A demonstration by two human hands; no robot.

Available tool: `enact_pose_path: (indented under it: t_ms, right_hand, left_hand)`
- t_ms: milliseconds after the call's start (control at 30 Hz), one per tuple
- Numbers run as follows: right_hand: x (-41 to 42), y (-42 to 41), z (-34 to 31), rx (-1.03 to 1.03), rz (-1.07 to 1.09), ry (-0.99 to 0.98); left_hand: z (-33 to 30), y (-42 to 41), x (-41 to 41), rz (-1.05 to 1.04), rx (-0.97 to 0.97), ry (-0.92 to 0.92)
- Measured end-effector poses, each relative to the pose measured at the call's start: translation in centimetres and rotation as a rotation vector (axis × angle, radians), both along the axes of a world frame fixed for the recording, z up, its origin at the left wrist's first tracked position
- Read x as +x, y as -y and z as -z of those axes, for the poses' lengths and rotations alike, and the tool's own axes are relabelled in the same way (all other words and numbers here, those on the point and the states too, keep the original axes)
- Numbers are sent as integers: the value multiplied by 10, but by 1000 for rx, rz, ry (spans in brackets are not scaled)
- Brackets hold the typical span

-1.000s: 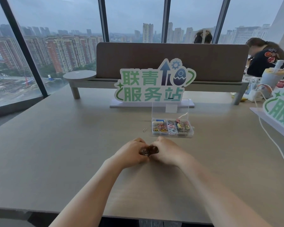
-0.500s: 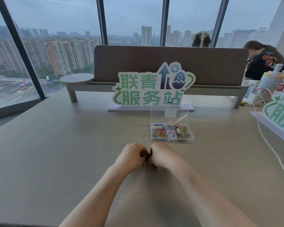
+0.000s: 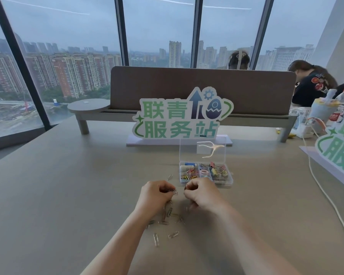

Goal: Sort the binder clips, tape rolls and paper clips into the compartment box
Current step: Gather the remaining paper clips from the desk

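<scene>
"联青服务站" in green on the standing cutout sign behind the compartment box

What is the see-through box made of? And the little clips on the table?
The compartment box looks like clear, glossy hard plastic: you see right through its lid. The loose paper clips look like thin bent metal wire, silvery and slightly shiny, though they're small and blurry.

High-rise office: desk divider, windows.

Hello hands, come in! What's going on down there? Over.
Left grip and right grip both pinching paper clips. More loose clips on table. Compartment box open, nothing blocking it.
</scene>
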State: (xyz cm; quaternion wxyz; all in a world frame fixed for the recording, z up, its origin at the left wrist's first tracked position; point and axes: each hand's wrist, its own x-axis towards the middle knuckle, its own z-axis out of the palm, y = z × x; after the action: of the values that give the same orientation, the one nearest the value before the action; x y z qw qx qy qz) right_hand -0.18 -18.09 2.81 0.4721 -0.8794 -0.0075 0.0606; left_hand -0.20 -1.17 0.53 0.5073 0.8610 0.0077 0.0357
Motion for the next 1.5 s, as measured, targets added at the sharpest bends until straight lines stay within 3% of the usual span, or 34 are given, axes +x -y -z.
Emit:
enact_pose_path:
  t_ms: [167,300,1033,1333,1500]
  right_hand:
    - [31,15,-14,-34,89,102]
    - [49,21,-28,-181,88,125]
    - [98,17,-27,-451,-20,92]
    - [102,20,-18,-483,-67,121]
    - [97,24,-16,-394,-33,180]
  left_hand:
    - [-16,17,25,-3,-61,44]
    - [-25,34,50,8,-36,76]
    - [-18,64,108,94,311,56]
    - [-17,61,105,76,223,58]
    - [-16,55,99,30,161,61]
